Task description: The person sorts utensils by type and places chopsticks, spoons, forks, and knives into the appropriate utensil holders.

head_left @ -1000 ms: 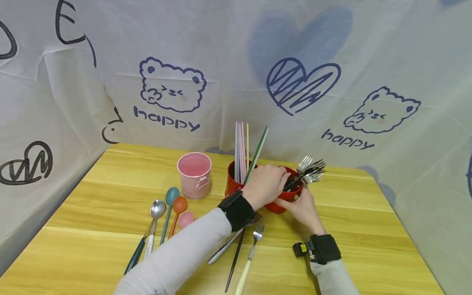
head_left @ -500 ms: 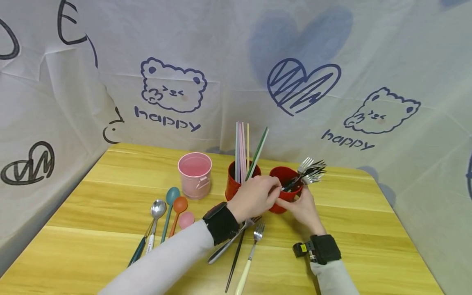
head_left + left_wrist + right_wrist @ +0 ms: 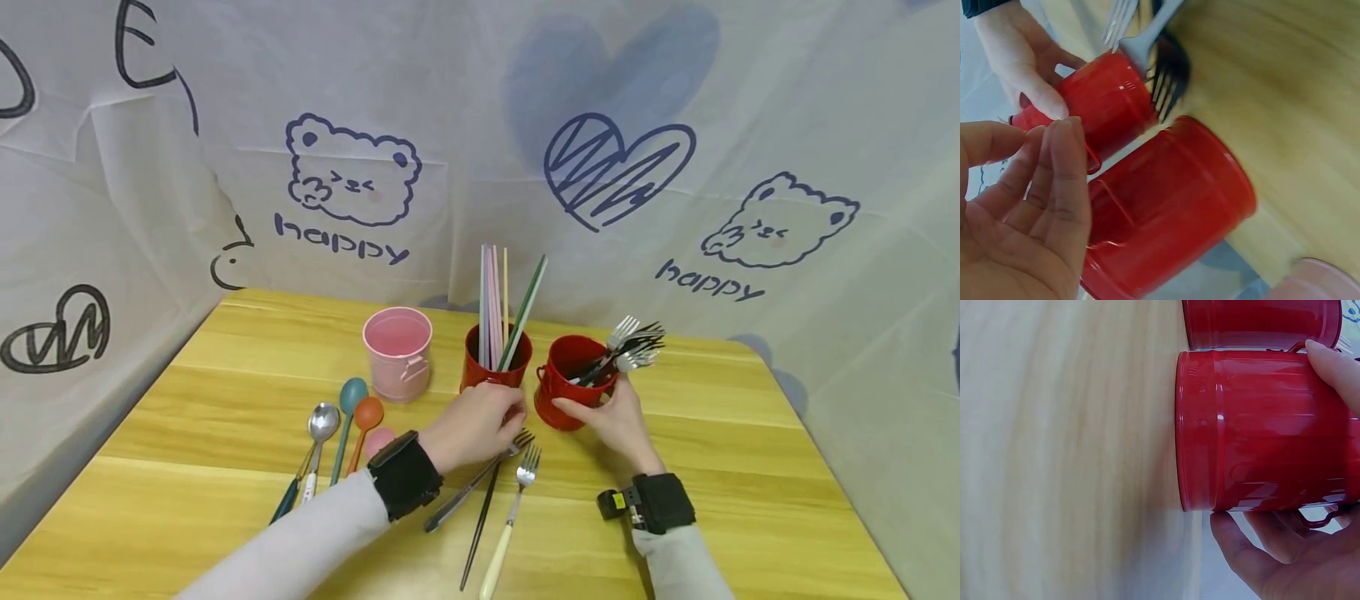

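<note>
My right hand (image 3: 618,421) holds a red bucket (image 3: 551,382), its thumb on one side and fingers on the other in the right wrist view (image 3: 1266,431). Several forks (image 3: 637,346) lean out over this bucket's right rim, tines up. My left hand (image 3: 476,425) hovers in front of a second red bucket (image 3: 491,377), fingers loosely bent and nothing visible in them; the left wrist view shows its thumb and fingertips close together. Below it on the table lie a silver fork (image 3: 453,507), a black-handled one (image 3: 477,537) and a cream-handled fork (image 3: 513,518).
The second red bucket bears several upright chopsticks (image 3: 492,308). A pink bucket (image 3: 397,371) stands left of it. Spoons lie on the left: silver (image 3: 323,422), teal (image 3: 353,396), orange (image 3: 368,414), and a pink one (image 3: 381,440) partly behind the left wrist. A drawn-on cloth (image 3: 480,158) hangs behind the table.
My left hand has drawn away from the fork bucket, toward the left and nearer to me, uncovering both red buckets. The right hand has kept its hold on the bucket.
</note>
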